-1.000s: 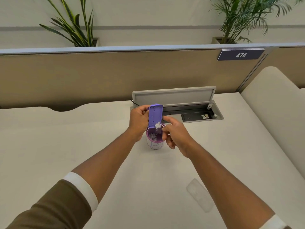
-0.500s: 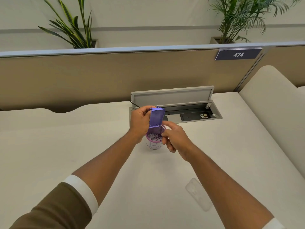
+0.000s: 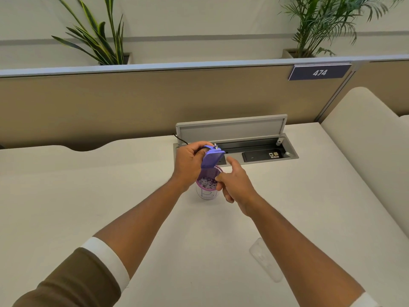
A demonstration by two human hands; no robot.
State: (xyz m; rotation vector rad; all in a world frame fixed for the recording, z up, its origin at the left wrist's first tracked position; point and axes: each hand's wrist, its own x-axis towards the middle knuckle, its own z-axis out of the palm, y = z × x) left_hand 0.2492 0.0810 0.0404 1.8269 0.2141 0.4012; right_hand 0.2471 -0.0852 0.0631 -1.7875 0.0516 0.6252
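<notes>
My left hand (image 3: 188, 162) grips a flat purple case (image 3: 212, 159) and holds it tilted, low end down, over a small purple mesh cup (image 3: 207, 192). The cup stands on the white desk (image 3: 110, 196) and holds several small white and purple beads (image 3: 207, 182). My right hand (image 3: 236, 185) is beside the cup on its right. Its index finger touches the cup's rim, the thumb points up and away, and the other fingers are loosely curled around nothing.
Just behind the hands, an open grey cable box (image 3: 265, 155) with its flap (image 3: 231, 129) raised is set into the desk. A clear plastic piece (image 3: 265, 262) lies near my right forearm. A tan partition (image 3: 132, 103) with sign 474 (image 3: 319, 72) backs the desk.
The purple case has tipped from nearly upright to leaning over the cup. My right thumb and index finger, pinched together at the case before, have parted and dropped to the cup's rim.
</notes>
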